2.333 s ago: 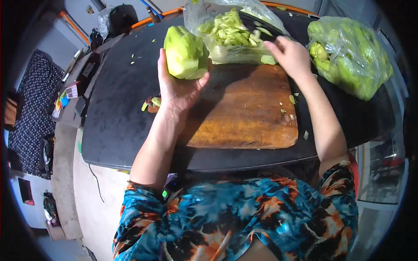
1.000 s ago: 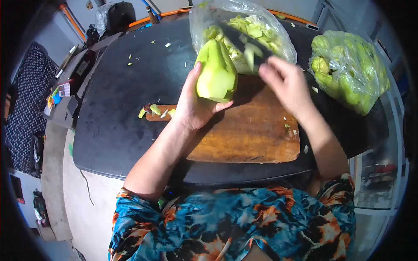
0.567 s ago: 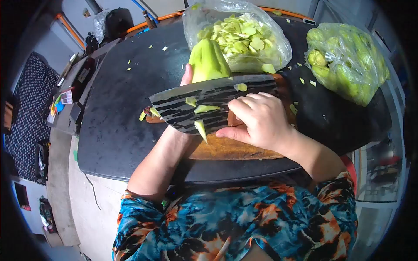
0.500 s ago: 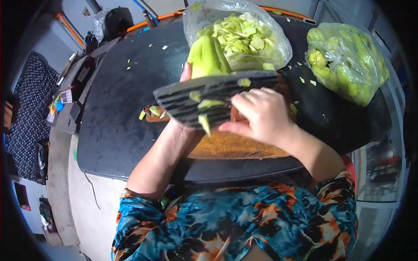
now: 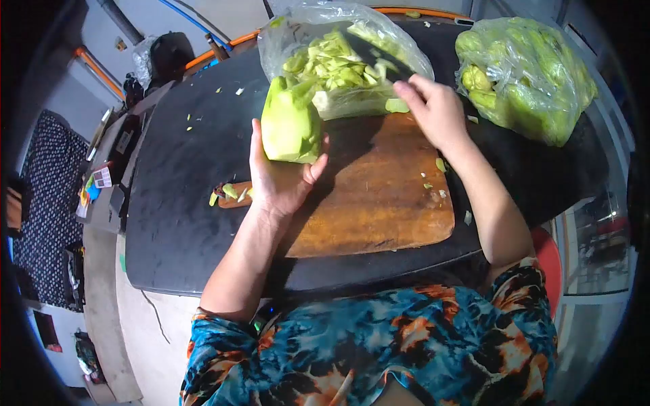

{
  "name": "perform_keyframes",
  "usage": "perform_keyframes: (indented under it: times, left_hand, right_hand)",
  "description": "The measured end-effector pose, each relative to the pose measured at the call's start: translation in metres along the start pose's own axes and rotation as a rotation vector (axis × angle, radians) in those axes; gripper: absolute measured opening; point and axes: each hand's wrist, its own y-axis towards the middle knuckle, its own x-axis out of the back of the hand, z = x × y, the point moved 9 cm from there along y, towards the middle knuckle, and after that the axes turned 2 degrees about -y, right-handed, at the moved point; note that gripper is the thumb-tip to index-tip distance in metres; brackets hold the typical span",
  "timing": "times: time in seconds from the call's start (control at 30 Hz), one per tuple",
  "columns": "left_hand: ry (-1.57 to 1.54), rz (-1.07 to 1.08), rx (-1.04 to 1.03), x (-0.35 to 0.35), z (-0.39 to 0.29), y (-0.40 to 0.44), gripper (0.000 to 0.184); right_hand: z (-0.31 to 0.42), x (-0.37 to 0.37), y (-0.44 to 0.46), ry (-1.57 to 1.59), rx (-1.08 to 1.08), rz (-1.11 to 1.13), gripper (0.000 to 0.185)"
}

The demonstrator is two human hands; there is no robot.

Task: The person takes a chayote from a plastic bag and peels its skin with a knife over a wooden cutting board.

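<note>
My left hand [image 5: 281, 186] grips a pale green peeled chayote [image 5: 291, 128] from below, holding it upright beyond the handle of the wooden cutting board [image 5: 379, 196]. In my right hand [image 5: 437, 111] is a knife with a wide dark blade [image 5: 376, 51], its handle hidden by my fingers. The blade slants over the open clear plastic bag [image 5: 413, 57], blurred by motion. Inside that bag lies a heap of green chayote slices and peelings [image 5: 325, 64], with a few pieces near the blade.
A second plastic bag [image 5: 528, 81], full of whole chayotes, stands at the back right of the black table [image 5: 176, 169]. Scraps [image 5: 233, 193] lie on the board's handle, and small bits are scattered around. A red stool [image 5: 547, 271] shows at the right edge.
The knife has swung from across the chayote, in front of my left hand, to over the open bag. Pieces that clung to its blade no longer show there clearly. My left hand still holds the chayote.
</note>
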Motion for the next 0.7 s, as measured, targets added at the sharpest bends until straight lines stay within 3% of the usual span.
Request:
perform_keyframes:
  times: [0.17, 0.27, 0.3, 0.37, 0.43, 0.5, 0.57, 0.63, 0.67, 0.7]
  left_hand:
    - [0.121, -0.164, 0.0, 0.01, 0.001, -0.002, 0.065]
    - [0.235, -0.102, 0.03, -0.003, 0.01, -0.007, 0.065]
    - [0.269, -0.074, 0.035, -0.009, 0.013, -0.008, 0.065]
    - [0.215, -0.1, 0.022, -0.007, 0.014, -0.009, 0.067]
    - [0.177, -0.086, 0.048, -0.001, 0.01, -0.007, 0.068]
    - [0.106, -0.079, 0.083, 0.004, 0.01, -0.006, 0.067]
    - [0.069, -0.09, 0.085, 0.005, 0.01, -0.004, 0.067]
    - [0.072, -0.124, 0.056, 0.006, 0.008, -0.006, 0.066]
    - [0.088, -0.132, 0.033, 0.007, 0.007, -0.006, 0.066]
    - [0.106, -0.139, 0.008, 0.008, 0.005, -0.006, 0.066]
  right_hand:
    - [0.083, -0.004, -0.031, 0.36, 0.297, -0.057, 0.037]
    - [0.104, -0.009, -0.019, 0.239, 0.293, 0.013, 0.043]
    - [0.09, -0.032, -0.011, 0.468, 0.182, 0.103, 0.037]
    - [0.091, -0.046, 0.0, 0.743, 0.192, 0.158, 0.034]
    - [0.089, -0.043, 0.012, 0.588, 0.103, 0.187, 0.036]
    - [0.077, -0.035, 0.027, 0.417, 0.049, 0.042, 0.029]
    - [0.07, -0.03, 0.052, 0.244, 0.187, -0.137, 0.029]
    - [0.054, -0.034, 0.078, 0.06, 0.305, -0.215, 0.036]
    - [0.042, -0.036, 0.086, -0.185, 0.237, -0.242, 0.045]
    - [0.026, -0.04, 0.093, -0.208, 0.107, -0.124, 0.054]
